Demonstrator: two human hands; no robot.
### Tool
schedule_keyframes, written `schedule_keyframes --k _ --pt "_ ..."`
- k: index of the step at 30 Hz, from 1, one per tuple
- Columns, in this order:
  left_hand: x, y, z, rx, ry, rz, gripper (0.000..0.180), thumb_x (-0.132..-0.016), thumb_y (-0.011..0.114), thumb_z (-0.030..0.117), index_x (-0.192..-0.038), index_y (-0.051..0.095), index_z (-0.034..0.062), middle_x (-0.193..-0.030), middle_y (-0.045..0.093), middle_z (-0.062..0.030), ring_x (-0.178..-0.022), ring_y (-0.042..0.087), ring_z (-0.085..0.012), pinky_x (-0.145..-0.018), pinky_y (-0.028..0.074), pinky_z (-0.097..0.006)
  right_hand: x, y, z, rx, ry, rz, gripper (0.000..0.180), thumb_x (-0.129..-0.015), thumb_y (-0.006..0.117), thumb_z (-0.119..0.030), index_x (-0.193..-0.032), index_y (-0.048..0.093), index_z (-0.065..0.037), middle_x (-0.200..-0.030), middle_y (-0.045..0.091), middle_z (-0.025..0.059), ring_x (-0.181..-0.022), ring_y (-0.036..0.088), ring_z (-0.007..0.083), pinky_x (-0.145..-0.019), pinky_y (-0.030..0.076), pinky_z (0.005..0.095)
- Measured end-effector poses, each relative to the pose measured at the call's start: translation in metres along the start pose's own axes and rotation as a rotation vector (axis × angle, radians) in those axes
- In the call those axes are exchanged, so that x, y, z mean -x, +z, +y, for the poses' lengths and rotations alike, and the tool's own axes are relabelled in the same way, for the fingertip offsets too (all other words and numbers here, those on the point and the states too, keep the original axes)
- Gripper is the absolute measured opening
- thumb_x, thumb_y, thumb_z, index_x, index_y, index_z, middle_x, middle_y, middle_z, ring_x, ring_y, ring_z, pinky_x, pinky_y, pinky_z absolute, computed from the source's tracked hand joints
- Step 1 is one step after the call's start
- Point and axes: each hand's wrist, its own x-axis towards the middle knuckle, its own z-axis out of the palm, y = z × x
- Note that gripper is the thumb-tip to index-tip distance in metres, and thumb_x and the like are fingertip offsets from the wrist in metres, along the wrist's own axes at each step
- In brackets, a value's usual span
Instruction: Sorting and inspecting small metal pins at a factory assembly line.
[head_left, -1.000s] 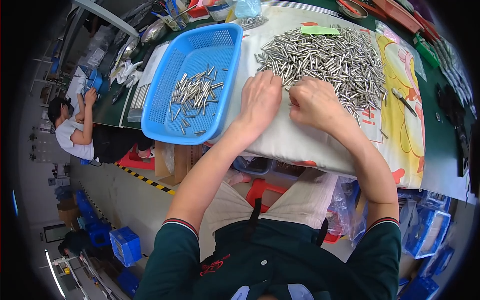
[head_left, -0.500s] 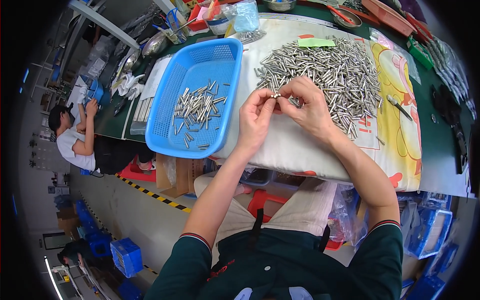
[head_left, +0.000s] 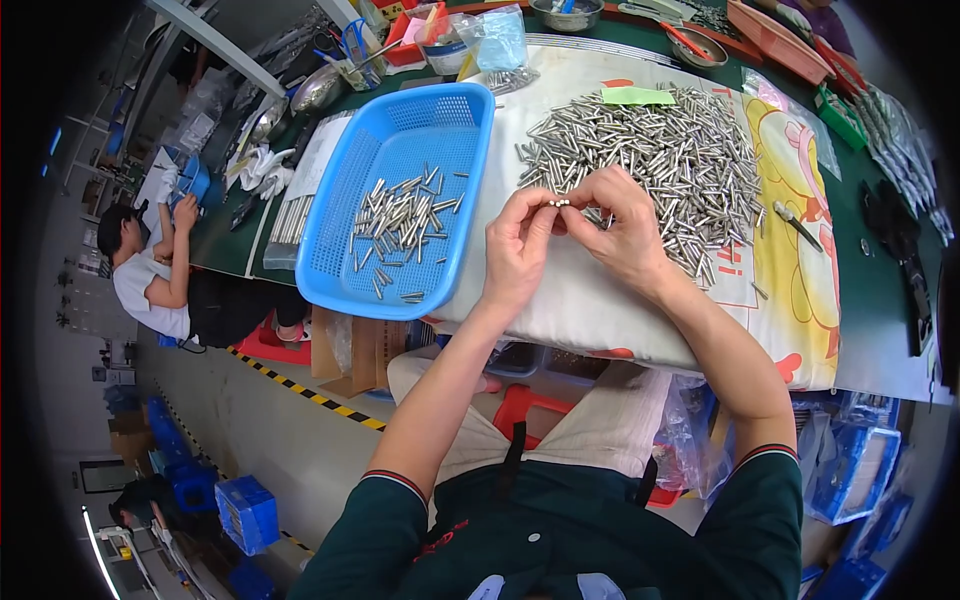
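My left hand (head_left: 518,240) and my right hand (head_left: 622,225) meet over the near edge of the pile, fingertips pinched together. Between them are a few small metal pins (head_left: 559,203), seen end-on as shiny round tips. Both hands are closed on these. A large heap of similar silvery metal pins (head_left: 650,150) spreads on the cloth beyond my right hand, with a green paper slip (head_left: 638,96) on its far side. To the left of my left hand stands a blue plastic basket (head_left: 318,235), with a smaller scatter of pins (head_left: 405,220) on its floor.
Under the heap lies a printed cloth (head_left: 790,330). A pen-like tool (head_left: 798,226) rests on its right part. Bowls, cups and a pink tray (head_left: 780,40) line the back of the green table. A person in white (head_left: 160,285) works at the far left.
The whole view has shifted slightly, so the table sits a little lower. My hands stay together, and the pin ends between my fingertips show more clearly.
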Motion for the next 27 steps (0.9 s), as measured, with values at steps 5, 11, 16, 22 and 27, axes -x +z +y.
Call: schedule_keyframes --k 5,11,16,22,27 --pt "0.0003 -0.0014 -0.0005 0.029 0.0 -0.014 0.009 -0.09 0.052 0.004 -0.097 0.055 -0.0006 -0.082 0.059 -0.0041 -0.071 0.057 -0.0095 -0.065 0.048 -0.022 0.0007 0.0008 0.0003 -0.002 -0.023 0.022 0.011 -0.065 0.067 -0.002 -0.074 0.06 -0.002 -0.07 0.057 0.0071 -0.07 0.054 0.0236 -0.061 0.044 0.0334" --pt "0.0008 -0.0021 0.0019 0.023 -0.012 -0.023 0.01 -0.09 0.051 0.004 -0.098 0.056 -0.0006 -0.085 0.06 -0.0047 -0.073 0.058 -0.0096 -0.067 0.049 -0.023 0.0005 0.0002 -0.0013 -0.002 -0.021 0.033 0.011 -0.065 0.068 -0.002 -0.073 0.061 -0.003 -0.071 0.057 0.0065 -0.069 0.054 0.0227 -0.06 0.044 0.033" --pt "0.0004 -0.0032 0.0012 0.037 -0.013 -0.027 0.011 -0.09 0.051 0.004 -0.099 0.057 -0.001 -0.088 0.061 -0.0053 -0.076 0.058 -0.01 -0.069 0.049 -0.023 0.0006 0.0006 -0.0014 -0.007 -0.024 0.037 0.011 -0.065 0.068 -0.002 -0.073 0.061 -0.003 -0.07 0.057 0.0064 -0.068 0.054 0.0226 -0.06 0.044 0.0327" --pt "0.0004 -0.004 0.0021 0.053 -0.005 -0.028 0.014 -0.09 0.052 0.003 -0.1 0.059 -0.0018 -0.092 0.061 -0.0059 -0.08 0.058 -0.0102 -0.072 0.049 -0.024 0.0018 0.0012 -0.0014 -0.026 -0.015 0.045 0.011 -0.065 0.068 -0.002 -0.074 0.062 -0.003 -0.069 0.058 0.0066 -0.067 0.055 0.0224 -0.059 0.044 0.0322" --pt "0.001 -0.0046 0.0013 0.046 0.016 -0.016 0.013 -0.089 0.053 0.002 -0.1 0.06 -0.0019 -0.092 0.061 -0.0055 -0.079 0.057 -0.0096 -0.072 0.049 -0.023 0.0028 0.0023 -0.0025 -0.051 0.015 0.051 0.011 -0.065 0.067 -0.001 -0.075 0.062 -0.002 -0.069 0.059 0.0068 -0.066 0.056 0.0215 -0.056 0.045 0.0314"
